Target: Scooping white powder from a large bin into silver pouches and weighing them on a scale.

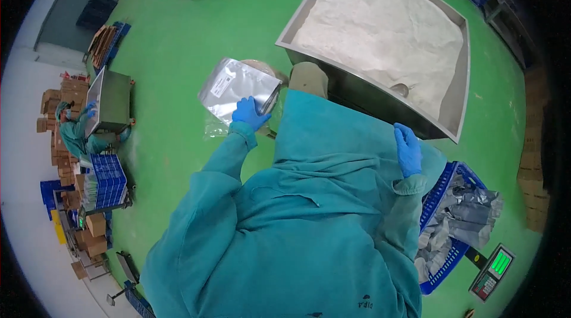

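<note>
My left hand (251, 113), in a blue glove, lies with fingers apart on the near edge of a silver foil bag (238, 87). That bag bears a white label and lies on top of a pile of similar bags. Clear plastic (215, 126) pokes out beneath the pile. My right hand (408, 150), also gloved in blue, is held with fingers extended and nothing visible in it, over my right leg by the near edge of a steel bin (363, 83). White powder (380, 20) fills much of the bin. A metal scoop (401, 89) sits partly sunk in the powder.
At my right stands a blue crate (443, 267) of crumpled silver bags (470, 217), beside a scale (492, 271) with a lit green display. Far left, another person (76, 130) sits at a second steel bin (112, 101), near stacked cartons (72, 95) and blue crates (109, 180).
</note>
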A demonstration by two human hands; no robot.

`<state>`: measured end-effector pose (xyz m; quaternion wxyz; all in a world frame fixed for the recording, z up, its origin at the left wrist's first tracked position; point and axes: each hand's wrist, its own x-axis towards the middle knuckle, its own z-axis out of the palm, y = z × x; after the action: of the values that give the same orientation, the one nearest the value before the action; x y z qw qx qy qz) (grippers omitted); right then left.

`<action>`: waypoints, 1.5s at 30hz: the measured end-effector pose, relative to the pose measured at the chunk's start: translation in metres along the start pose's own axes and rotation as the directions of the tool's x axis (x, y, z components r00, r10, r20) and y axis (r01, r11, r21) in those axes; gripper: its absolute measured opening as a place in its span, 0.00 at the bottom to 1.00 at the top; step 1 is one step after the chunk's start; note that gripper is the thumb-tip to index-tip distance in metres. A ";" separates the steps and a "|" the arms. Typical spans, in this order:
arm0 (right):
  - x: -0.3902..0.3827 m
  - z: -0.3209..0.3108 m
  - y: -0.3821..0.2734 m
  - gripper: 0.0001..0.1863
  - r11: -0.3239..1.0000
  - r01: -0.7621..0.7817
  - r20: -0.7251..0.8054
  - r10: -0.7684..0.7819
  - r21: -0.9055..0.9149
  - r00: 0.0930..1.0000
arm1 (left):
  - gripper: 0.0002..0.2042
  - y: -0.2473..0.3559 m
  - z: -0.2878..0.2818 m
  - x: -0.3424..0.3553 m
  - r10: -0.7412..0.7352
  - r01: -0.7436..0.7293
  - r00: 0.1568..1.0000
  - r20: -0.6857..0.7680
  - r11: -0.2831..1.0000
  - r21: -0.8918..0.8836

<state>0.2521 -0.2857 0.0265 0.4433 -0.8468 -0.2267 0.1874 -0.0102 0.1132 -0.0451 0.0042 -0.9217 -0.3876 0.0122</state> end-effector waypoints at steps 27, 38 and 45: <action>0.054 0.041 -0.012 0.17 0.988 -0.143 0.105 0.136 0.061 0.985 | 0.36 0.018 -0.023 0.003 0.061 -0.039 0.993 0.096 0.975 -0.221; 0.034 0.040 -0.003 0.17 0.987 -0.136 0.093 0.128 0.091 0.987 | 0.15 0.005 0.014 0.000 -0.001 -0.001 1.000 -0.010 0.976 -0.217; 0.014 0.030 -0.012 0.18 0.992 -0.116 0.018 0.115 0.045 0.993 | 0.17 0.016 -0.002 -0.001 0.035 -0.019 0.997 0.064 0.973 -0.230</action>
<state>0.2462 -0.2521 0.0188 0.4495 -0.8465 -0.1764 0.2242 0.0001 0.1011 -0.0430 -0.1154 -0.9204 -0.3737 -0.0011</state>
